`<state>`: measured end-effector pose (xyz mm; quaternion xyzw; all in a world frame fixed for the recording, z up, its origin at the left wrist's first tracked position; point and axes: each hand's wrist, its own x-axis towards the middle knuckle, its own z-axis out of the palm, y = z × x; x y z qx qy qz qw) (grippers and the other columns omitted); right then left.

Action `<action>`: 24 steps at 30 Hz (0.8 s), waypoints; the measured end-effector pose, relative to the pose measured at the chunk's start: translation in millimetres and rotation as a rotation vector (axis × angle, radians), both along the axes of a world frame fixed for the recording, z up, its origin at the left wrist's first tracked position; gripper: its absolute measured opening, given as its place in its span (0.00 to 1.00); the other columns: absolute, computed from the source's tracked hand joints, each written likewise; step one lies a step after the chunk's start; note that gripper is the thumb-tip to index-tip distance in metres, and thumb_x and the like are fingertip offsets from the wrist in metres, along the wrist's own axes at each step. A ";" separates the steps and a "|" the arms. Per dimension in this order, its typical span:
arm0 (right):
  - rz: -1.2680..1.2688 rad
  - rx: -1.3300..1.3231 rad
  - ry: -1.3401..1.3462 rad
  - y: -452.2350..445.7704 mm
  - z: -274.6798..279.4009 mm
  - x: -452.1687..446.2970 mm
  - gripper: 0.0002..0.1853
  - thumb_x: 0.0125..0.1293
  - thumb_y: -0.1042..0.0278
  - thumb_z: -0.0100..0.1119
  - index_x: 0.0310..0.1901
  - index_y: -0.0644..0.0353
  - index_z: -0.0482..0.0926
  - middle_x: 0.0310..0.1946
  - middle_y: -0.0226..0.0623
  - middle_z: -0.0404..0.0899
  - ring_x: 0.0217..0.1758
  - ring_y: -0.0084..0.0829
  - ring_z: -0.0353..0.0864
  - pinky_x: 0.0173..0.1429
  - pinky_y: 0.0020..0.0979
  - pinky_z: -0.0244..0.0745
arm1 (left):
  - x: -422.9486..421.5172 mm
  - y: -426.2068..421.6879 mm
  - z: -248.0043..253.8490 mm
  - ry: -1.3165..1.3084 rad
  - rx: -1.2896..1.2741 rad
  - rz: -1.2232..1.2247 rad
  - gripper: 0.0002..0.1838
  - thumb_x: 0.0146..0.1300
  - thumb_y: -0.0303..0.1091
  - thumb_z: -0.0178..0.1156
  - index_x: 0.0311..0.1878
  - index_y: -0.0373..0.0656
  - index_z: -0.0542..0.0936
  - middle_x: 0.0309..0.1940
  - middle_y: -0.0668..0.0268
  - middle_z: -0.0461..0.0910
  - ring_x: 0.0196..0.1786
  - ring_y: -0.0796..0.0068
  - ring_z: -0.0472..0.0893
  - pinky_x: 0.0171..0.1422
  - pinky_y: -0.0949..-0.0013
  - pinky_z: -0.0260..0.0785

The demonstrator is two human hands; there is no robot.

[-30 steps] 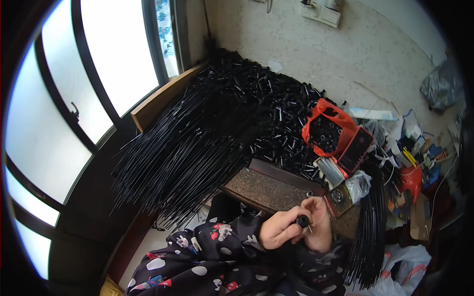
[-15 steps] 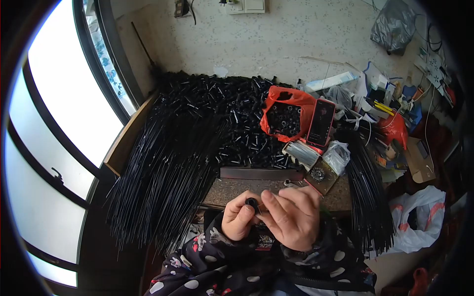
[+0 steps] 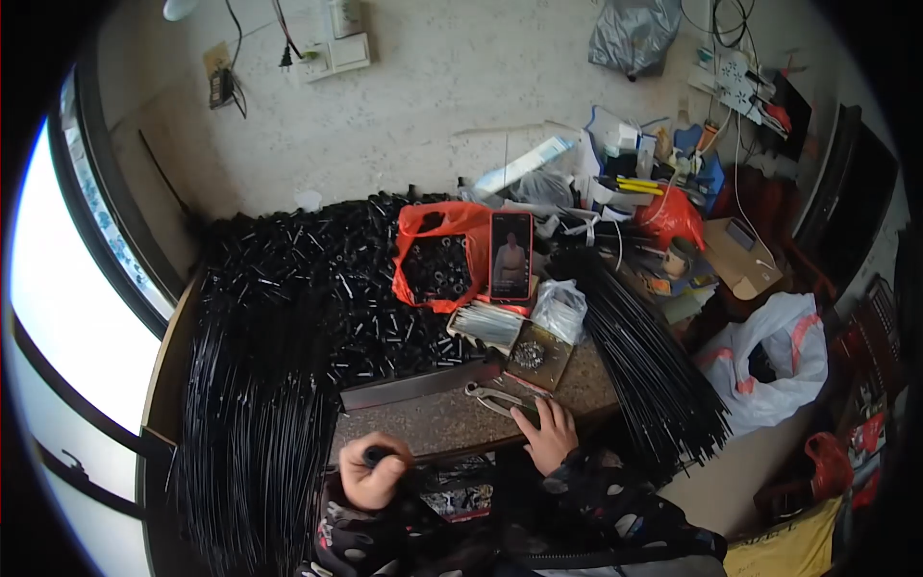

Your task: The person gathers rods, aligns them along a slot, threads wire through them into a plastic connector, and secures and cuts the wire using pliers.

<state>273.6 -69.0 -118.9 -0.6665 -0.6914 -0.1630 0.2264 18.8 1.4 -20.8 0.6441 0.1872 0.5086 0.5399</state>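
Observation:
My left hand (image 3: 373, 471) is closed around a small black cylindrical part (image 3: 377, 455) near the table's front edge. To its right, my right hand (image 3: 549, 435) lies with fingers spread at the table edge, by the handles of metal pliers (image 3: 492, 396). Nothing shows in its grasp. Just beyond the pliers is a small square tray (image 3: 554, 362) with a heap of tiny metal pieces (image 3: 529, 355). A box of thin metal pins (image 3: 486, 325) sits behind, beside a clear plastic bag (image 3: 560, 310). A phone (image 3: 511, 258) stands upright next to a red bag (image 3: 413, 288) of black parts.
Long black rods with black ends (image 3: 255, 423) cover the left side, behind a dark strip (image 3: 418, 385). Another bundle of black rods (image 3: 649, 365) hangs over the front edge at right. Beyond it are a cardboard box (image 3: 735, 255) and a white bag (image 3: 788, 346).
The view has swung to the right. My hands have parted: the right one has opened and moved to the table edge by the pliers, while the left still holds the black part.

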 end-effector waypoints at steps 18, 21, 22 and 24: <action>0.666 -0.250 0.699 -27.5 139.2 -50.8 0.10 0.48 0.70 0.64 0.32 0.64 0.77 0.41 0.41 0.72 0.45 0.40 0.72 0.46 0.34 0.68 | 4.7 -4.4 22.0 -0.052 -0.052 0.429 0.28 0.68 0.48 0.36 0.44 0.28 0.75 0.18 0.71 0.70 0.18 0.87 0.64 0.24 0.81 0.53; 0.729 -0.427 1.077 -29.9 131.2 -47.2 0.13 0.50 0.68 0.65 0.35 0.66 0.77 0.40 0.44 0.74 0.39 0.40 0.74 0.40 0.34 0.71 | 1.8 -8.4 21.7 -0.084 -0.029 0.415 0.26 0.68 0.45 0.38 0.45 0.29 0.75 0.18 0.72 0.69 0.20 0.88 0.64 0.25 0.82 0.53; 0.746 -0.487 1.204 -29.7 128.4 -46.5 0.13 0.51 0.68 0.65 0.36 0.66 0.76 0.39 0.44 0.75 0.37 0.40 0.75 0.38 0.34 0.72 | -1.4 -9.6 22.0 -0.117 -0.024 0.377 0.24 0.68 0.43 0.39 0.47 0.30 0.74 0.18 0.74 0.69 0.21 0.89 0.63 0.26 0.83 0.52; 0.775 -0.610 1.458 -28.4 123.2 -46.5 0.15 0.52 0.67 0.65 0.38 0.67 0.76 0.38 0.46 0.76 0.33 0.40 0.77 0.34 0.33 0.73 | -4.5 -12.4 24.1 -0.153 -0.020 0.344 0.22 0.68 0.41 0.40 0.48 0.31 0.74 0.17 0.75 0.68 0.22 0.90 0.63 0.27 0.84 0.52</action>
